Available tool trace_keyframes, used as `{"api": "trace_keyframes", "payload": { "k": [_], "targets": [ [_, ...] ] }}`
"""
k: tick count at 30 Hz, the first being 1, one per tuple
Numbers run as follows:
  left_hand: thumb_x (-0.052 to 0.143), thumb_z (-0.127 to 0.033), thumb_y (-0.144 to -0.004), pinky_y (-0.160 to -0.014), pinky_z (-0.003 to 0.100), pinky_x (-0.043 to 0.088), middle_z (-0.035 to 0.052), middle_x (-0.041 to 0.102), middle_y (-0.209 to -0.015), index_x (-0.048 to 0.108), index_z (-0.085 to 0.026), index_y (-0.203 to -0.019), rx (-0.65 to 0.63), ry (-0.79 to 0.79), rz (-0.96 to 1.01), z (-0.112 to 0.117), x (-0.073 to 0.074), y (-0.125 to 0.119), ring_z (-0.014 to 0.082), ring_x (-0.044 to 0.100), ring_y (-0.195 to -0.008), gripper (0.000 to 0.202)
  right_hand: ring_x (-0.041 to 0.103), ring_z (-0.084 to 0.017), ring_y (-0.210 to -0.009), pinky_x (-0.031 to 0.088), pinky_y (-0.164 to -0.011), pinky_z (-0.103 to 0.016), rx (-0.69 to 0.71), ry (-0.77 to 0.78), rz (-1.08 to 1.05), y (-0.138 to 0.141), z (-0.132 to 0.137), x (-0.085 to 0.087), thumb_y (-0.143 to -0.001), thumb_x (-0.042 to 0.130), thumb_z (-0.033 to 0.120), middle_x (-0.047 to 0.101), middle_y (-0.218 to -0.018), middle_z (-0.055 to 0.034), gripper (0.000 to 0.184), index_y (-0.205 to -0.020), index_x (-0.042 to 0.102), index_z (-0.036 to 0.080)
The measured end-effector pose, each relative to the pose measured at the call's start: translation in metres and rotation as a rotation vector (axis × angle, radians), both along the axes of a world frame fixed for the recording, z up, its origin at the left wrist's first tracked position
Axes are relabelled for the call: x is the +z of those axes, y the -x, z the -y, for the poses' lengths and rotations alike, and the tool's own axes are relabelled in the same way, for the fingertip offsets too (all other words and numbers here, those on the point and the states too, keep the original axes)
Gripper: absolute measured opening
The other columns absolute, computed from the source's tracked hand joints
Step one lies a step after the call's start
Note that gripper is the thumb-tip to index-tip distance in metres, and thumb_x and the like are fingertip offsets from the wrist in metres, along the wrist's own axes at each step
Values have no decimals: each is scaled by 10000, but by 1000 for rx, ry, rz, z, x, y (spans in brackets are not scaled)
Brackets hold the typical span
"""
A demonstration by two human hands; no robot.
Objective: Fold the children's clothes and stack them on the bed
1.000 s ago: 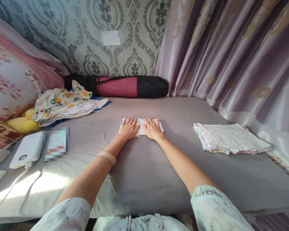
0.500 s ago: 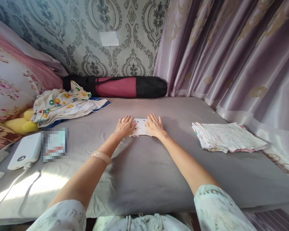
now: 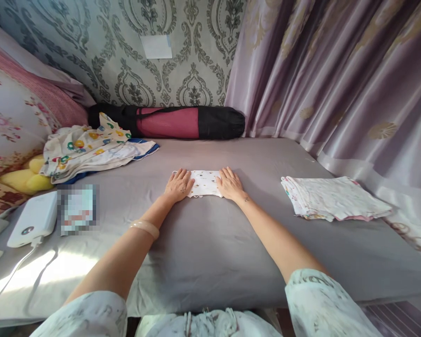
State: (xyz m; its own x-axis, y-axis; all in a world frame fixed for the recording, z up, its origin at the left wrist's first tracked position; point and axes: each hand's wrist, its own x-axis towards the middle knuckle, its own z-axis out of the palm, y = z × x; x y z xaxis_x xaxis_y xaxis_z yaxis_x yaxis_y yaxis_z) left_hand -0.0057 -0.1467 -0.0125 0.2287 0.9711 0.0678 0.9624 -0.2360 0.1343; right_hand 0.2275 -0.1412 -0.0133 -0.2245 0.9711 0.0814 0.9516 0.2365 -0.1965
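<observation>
A small white cloth (image 3: 206, 183) with a tiny scattered print lies folded flat on the grey bed sheet (image 3: 210, 252). My left hand (image 3: 178, 185) rests flat on its left end, fingers stretched out. On the right end lies my right hand (image 3: 230, 183), palm down with the fingers extended. The cloth's middle shows between the two hands, while its ends are partly covered by them. Off to the right sits a stack of folded white printed cloths (image 3: 337, 198), apart from both hands.
At the left lie rumpled patterned clothes (image 3: 91, 145), a yellow plush toy (image 3: 24, 180), a white power bank (image 3: 33, 219) with a cable, and a blurred packet (image 3: 78, 209). A black and pink rolled bag (image 3: 168, 122) lies along the wall; a purple curtain (image 3: 284, 70) hangs at right.
My hands have moved apart, the left one leftward and the right one rightward, uncovering more of the cloth's middle. The view has shifted slightly.
</observation>
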Motion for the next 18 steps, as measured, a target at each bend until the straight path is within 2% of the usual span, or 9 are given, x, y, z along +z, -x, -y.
{"api": "trace_keyframes", "payload": {
  "k": [6, 9, 11, 13, 16, 18],
  "targets": [
    [244, -442, -996, -1186, 474, 216, 120, 352, -1565, 403, -156, -1462, -12, 40, 23, -4, 1, 3, 277, 216, -1482, 569, 131, -240, -1495, 171, -1187, -410, 12, 67, -50, -2, -5, 2, -1016, 245, 388, 295, -1590, -107, 572, -1494, 366, 97],
    [298, -447, -980, -1167, 431, 266, 144, 308, -1581, 393, -151, -1461, 4, 50, 52, -7, 3, 6, 263, 258, -1468, 573, 189, -199, -1485, 211, -1177, -334, 26, 103, -152, -9, -10, 7, -1002, 285, 359, 283, -1597, -97, 563, -1507, 345, 117],
    [327, -440, -967, -1142, 403, 308, 168, 324, -1565, 396, -140, -1458, 76, 33, 80, -8, 6, 9, 264, 332, -1430, 580, 299, -168, -1443, 262, -1145, -274, -22, 90, -232, -16, -14, 12, -989, 313, 334, 342, -1570, -100, 556, -1501, 358, 121],
    [351, -447, -949, -1097, 431, 360, 178, 422, -1493, 464, -161, -1414, 207, 7, 104, -8, 11, 14, 294, 421, -1359, 557, 431, -173, -1361, 333, -1087, -258, -117, 76, -270, -25, -15, 19, -981, 311, 310, 475, -1484, -106, 512, -1436, 468, 133],
    [402, -494, -903, -1015, 506, 413, 183, 543, -1340, 635, -203, -1227, 406, -2, 132, -8, 18, 21, 356, 493, -1256, 494, 570, -227, -1211, 426, -966, -289, -271, 95, -213, -39, -14, 27, -973, 307, 300, 655, -1268, -122, 459, -1197, 683, 161],
    [432, -517, -873, -992, 523, 421, 191, 568, -1287, 699, -205, -1103, 486, 22, 148, -9, 22, 25, 376, 506, -1230, 470, 600, -262, -1161, 452, -909, -317, -339, 126, -161, -46, -10, 30, -959, 340, 317, 689, -1196, -139, 441, -1089, 735, 171]
  ]
}}
